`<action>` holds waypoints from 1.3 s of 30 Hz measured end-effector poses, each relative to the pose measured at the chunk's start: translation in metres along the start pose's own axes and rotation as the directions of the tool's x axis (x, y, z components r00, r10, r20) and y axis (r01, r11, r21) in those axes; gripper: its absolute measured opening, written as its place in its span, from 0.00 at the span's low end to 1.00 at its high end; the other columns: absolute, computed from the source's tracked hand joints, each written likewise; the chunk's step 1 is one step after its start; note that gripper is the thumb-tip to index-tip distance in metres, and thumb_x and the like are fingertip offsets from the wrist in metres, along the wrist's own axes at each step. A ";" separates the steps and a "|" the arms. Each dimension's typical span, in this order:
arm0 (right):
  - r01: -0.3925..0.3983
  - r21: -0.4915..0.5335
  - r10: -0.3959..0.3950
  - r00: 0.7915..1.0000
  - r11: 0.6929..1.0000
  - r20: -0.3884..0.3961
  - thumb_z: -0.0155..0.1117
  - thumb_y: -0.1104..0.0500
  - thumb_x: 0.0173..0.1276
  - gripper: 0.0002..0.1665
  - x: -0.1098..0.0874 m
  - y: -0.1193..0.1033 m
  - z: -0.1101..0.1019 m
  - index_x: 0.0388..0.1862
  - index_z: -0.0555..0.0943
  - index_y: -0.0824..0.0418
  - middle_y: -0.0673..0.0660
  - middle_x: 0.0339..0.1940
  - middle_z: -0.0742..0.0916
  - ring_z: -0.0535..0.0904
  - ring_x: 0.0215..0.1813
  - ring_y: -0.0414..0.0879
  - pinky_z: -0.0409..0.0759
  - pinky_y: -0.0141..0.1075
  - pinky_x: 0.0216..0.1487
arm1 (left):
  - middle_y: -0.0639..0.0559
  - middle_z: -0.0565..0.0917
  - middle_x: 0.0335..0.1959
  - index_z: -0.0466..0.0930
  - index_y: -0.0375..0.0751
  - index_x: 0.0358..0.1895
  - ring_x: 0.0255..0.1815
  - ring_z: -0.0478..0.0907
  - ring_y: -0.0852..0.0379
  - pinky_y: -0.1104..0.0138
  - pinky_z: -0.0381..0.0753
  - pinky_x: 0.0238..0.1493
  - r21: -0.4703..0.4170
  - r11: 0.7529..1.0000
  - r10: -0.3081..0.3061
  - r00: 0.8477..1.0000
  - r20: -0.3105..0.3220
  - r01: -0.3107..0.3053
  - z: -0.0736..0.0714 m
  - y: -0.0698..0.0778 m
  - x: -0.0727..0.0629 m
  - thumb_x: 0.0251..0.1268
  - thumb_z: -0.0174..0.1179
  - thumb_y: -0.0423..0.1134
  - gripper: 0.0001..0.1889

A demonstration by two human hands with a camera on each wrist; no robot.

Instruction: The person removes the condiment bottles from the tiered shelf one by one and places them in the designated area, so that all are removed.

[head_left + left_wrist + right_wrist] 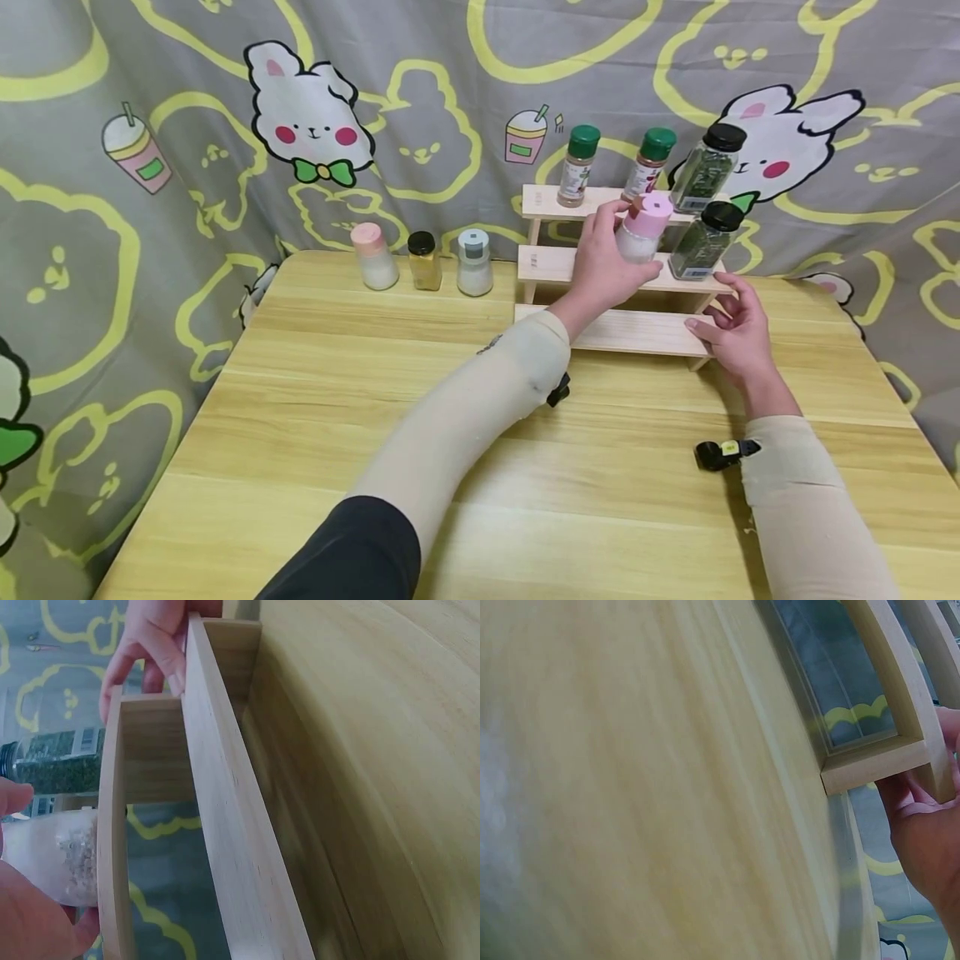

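My left hand (602,265) grips a pink-capped seasoning jar (640,243) with pale contents, at the middle step of a three-step wooden rack (637,333). In the left wrist view, the base of this jar (64,851) is right at the shelf edge. My right hand (744,335) holds the rack's right end, thumb at the bottom step and fingers by the middle one. A black-capped jar of dried green herbs (701,243) stands on the middle step, right of the held jar. The top step carries two green-capped shakers (576,171) and another black-capped herb jar (707,171).
Left of the rack, along the table's back edge, stand a peach-capped jar (377,260), a black-capped jar of yellow powder (424,265) and a grey-capped jar (475,265). A patterned curtain (435,125) hangs right behind the wooden table (300,400).
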State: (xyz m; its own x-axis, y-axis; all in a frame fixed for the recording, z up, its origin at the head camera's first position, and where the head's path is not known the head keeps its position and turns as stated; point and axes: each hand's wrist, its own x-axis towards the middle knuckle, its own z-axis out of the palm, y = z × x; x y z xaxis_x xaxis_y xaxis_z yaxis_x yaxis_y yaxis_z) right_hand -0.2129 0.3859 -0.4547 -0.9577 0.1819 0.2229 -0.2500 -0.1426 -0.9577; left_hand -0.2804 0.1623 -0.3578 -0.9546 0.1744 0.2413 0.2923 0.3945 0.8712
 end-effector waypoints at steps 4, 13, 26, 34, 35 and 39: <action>-0.003 0.008 0.003 1.000 1.000 0.002 0.57 0.91 0.54 0.49 0.000 0.000 0.000 0.70 0.70 0.55 0.53 0.57 0.82 0.81 0.54 0.45 0.83 0.31 0.40 | 0.59 0.69 0.60 0.62 0.56 0.68 0.57 0.69 0.66 0.72 0.71 0.56 0.034 0.999 -0.003 1.000 -0.013 0.003 0.003 0.000 0.001 0.45 0.81 0.44 0.46; -0.003 0.050 0.002 1.000 0.999 0.011 0.57 0.91 0.54 0.49 0.000 0.002 -0.001 0.70 0.70 0.56 0.55 0.57 0.81 0.81 0.54 0.48 0.84 0.32 0.39 | 0.60 0.70 0.58 0.64 0.57 0.66 0.56 0.69 0.65 0.69 0.72 0.57 0.059 0.998 -0.024 0.999 -0.029 0.026 0.005 0.000 0.004 0.49 0.79 0.41 0.41; 0.002 0.060 -0.003 1.000 0.998 0.016 0.56 0.92 0.53 0.50 0.000 0.002 -0.001 0.69 0.70 0.56 0.55 0.56 0.82 0.81 0.52 0.46 0.83 0.32 0.40 | 0.59 0.71 0.54 0.66 0.53 0.64 0.52 0.68 0.66 0.71 0.73 0.53 0.016 0.999 0.030 0.997 -0.068 -0.029 -0.009 -0.001 0.003 0.47 0.80 0.37 0.40; -0.003 0.022 0.003 1.000 1.000 -0.011 0.57 0.92 0.52 0.50 0.000 0.001 0.000 0.69 0.71 0.55 0.55 0.54 0.82 0.82 0.51 0.44 0.84 0.31 0.38 | 0.58 0.71 0.54 0.65 0.52 0.63 0.54 0.66 0.67 0.72 0.71 0.53 0.006 0.996 0.091 0.992 -0.092 -0.091 -0.035 0.003 0.001 0.48 0.78 0.36 0.39; -0.004 0.027 0.005 1.000 1.000 -0.009 0.57 0.92 0.52 0.50 0.000 0.001 0.001 0.69 0.71 0.55 0.55 0.54 0.82 0.82 0.51 0.44 0.84 0.31 0.38 | 0.59 0.71 0.54 0.65 0.51 0.64 0.54 0.67 0.67 0.72 0.71 0.53 0.008 0.996 0.093 0.992 -0.091 -0.092 -0.038 0.004 0.001 0.48 0.78 0.36 0.40; -0.008 0.044 0.008 1.000 0.999 0.001 0.56 0.92 0.53 0.50 0.000 0.002 0.001 0.69 0.71 0.55 0.55 0.55 0.81 0.82 0.51 0.44 0.84 0.31 0.38 | 0.58 0.71 0.54 0.65 0.51 0.64 0.53 0.67 0.67 0.72 0.71 0.53 0.012 0.995 0.105 0.990 -0.092 -0.104 -0.051 0.008 -0.003 0.48 0.78 0.36 0.39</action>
State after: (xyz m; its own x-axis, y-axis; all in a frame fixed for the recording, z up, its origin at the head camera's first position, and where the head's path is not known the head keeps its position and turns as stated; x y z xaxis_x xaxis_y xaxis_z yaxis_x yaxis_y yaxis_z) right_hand -0.2132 0.3844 -0.4562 -0.9599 0.1797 0.2152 -0.2482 -0.1872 -0.9505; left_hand -0.2783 0.1188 -0.3291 -0.9200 0.1305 0.3695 0.3905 0.3847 0.8364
